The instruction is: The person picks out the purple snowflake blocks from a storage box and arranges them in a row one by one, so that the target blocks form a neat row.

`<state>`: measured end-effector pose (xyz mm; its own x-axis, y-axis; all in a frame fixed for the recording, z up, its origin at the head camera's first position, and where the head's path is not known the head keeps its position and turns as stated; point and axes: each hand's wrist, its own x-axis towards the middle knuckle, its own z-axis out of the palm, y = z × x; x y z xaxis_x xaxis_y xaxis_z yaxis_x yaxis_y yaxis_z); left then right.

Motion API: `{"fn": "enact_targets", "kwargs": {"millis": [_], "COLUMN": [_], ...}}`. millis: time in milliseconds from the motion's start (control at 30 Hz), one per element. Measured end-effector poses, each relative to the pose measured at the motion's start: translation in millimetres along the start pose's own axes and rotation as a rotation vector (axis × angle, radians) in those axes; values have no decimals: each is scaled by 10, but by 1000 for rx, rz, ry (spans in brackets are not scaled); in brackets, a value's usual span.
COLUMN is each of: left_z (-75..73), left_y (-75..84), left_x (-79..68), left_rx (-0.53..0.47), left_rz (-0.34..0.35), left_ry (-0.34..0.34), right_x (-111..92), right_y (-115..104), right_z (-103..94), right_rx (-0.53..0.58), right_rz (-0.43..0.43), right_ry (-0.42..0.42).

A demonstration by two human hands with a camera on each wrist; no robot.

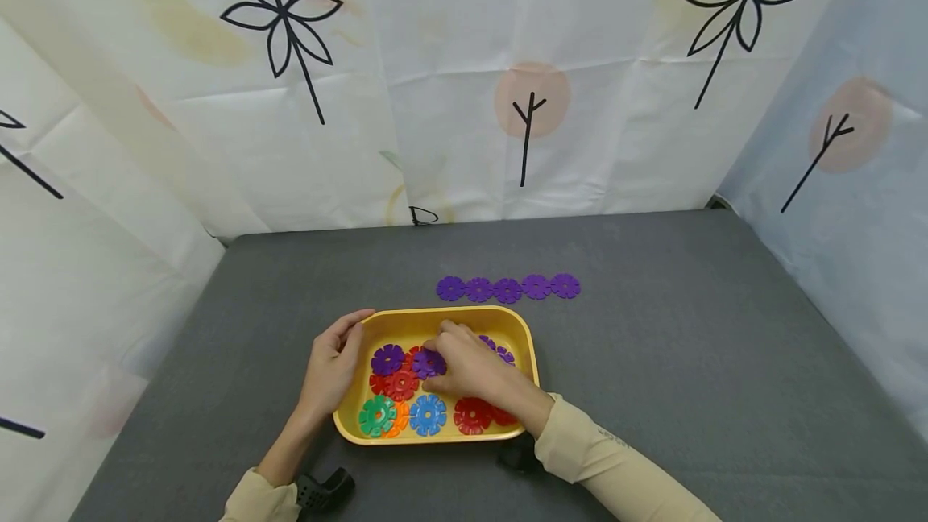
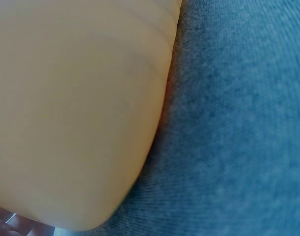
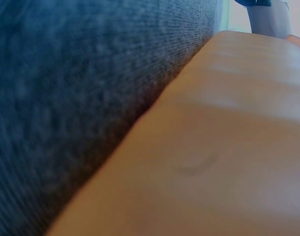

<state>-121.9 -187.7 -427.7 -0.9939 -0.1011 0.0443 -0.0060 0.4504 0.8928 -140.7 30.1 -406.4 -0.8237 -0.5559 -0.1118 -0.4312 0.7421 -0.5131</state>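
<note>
In the head view, a yellow tray (image 1: pixel 435 441) lies on the grey cloth with several flower-shaped interlocking discs inside. My left hand (image 1: pixel 335 361) holds the tray's left rim near its far corner. Over the middle of the tray, my right hand (image 1: pixel 467 365) reaches in, thumb and forefinger on either side of a purple disc (image 1: pixel 429 364). Left of it sits another purple disc (image 1: pixel 387 359), above a red disc (image 1: pixel 402 385). Nearer are a green disc (image 1: pixel 377 416), an orange disc (image 1: pixel 401 417) and a blue disc (image 1: pixel 428 415). My right hand and wrist hide part of the tray.
A row of joined purple discs (image 1: pixel 507 290) lies behind the tray on the grey cloth (image 1: pixel 652 329). Printed white sheets (image 1: pixel 449 103) hang behind and at both sides. Close tan surfaces and cloth fill most of both wrist views.
</note>
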Motion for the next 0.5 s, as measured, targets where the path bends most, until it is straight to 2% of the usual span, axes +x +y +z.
{"fn": "enact_targets", "kwargs": {"millis": [200,500], "left_z": [-1,2], "left_y": [-3,-11], "left_x": [0,-4], "left_rx": [2,-2], "left_rz": [2,4], "left_ry": [3,4], "right_x": [-10,11], "right_y": [1,16], "right_z": [6,-4], "right_rx": [33,89], "right_rz": [28,22], "right_ry": [-1,8]}}
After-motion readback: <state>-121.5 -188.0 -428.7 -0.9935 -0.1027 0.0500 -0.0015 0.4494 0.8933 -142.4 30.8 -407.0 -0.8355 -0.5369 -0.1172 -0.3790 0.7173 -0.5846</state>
